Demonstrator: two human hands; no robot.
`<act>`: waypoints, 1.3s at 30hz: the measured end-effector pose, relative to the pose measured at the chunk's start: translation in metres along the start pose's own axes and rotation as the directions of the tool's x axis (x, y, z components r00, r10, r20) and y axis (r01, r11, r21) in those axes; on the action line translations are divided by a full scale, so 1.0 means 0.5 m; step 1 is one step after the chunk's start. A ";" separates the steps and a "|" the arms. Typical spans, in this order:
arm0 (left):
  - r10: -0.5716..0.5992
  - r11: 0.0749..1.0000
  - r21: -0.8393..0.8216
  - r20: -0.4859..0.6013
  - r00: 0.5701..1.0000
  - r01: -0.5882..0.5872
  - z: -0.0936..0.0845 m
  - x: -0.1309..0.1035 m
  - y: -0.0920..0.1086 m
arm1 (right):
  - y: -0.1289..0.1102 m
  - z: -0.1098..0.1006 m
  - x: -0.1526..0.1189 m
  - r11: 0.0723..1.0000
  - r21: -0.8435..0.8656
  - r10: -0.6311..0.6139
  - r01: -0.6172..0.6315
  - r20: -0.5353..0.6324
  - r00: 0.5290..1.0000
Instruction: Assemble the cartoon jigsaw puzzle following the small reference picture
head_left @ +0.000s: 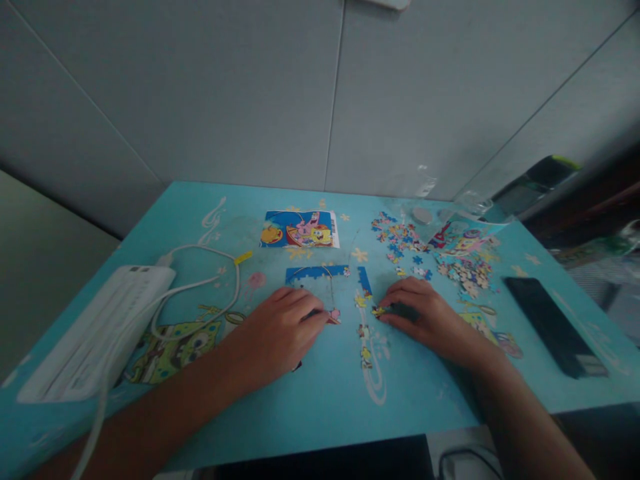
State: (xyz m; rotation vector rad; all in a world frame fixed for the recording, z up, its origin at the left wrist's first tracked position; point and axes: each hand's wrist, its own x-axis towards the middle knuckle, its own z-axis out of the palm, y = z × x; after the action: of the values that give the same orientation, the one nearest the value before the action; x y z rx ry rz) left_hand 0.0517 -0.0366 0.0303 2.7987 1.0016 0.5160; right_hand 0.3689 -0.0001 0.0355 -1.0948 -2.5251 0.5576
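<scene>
My left hand (285,327) is closed, with thumb and fingertips together at a small pink and brown group of jigsaw puzzle pieces (335,317). Part of that group is hidden by the fingers. Between the fingertips of my right hand (425,312) is a yellowish puzzle piece (379,311), low over the table. A joined blue strip of puzzle edge (317,272) lies beyond my left hand. To its right, a short blue strip (365,280) and several loose pieces (365,357) form a rough column between my hands.
A cartoon picture card (300,229) lies at the back, and a heap of puzzle pieces (400,237) at the back right. Another printed sheet (465,235) leans over more pieces. A black phone (555,327) is at right. A white power bank (100,333) with a cable is at left.
</scene>
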 end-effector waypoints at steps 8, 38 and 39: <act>-0.076 0.982 0.169 -0.086 0.993 0.089 -0.023 -0.010 -0.045 | 0.008 0.005 -0.002 0.999 -0.038 -0.021 0.021 -0.002 1.000; -0.210 0.932 0.289 -0.065 0.976 0.220 -0.012 -0.015 -0.076 | -0.008 0.020 0.004 0.998 0.010 -0.064 0.066 -0.116 0.991; -0.213 0.932 0.289 -0.058 0.975 0.220 -0.010 -0.016 -0.077 | -0.008 0.020 0.004 0.998 0.010 -0.062 0.064 -0.119 0.991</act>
State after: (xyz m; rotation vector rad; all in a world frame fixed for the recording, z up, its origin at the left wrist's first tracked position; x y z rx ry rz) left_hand 0.0215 -0.0120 0.0242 2.8804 1.4844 0.4035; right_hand 0.3605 -0.0032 0.0290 -1.0090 -2.4404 0.4783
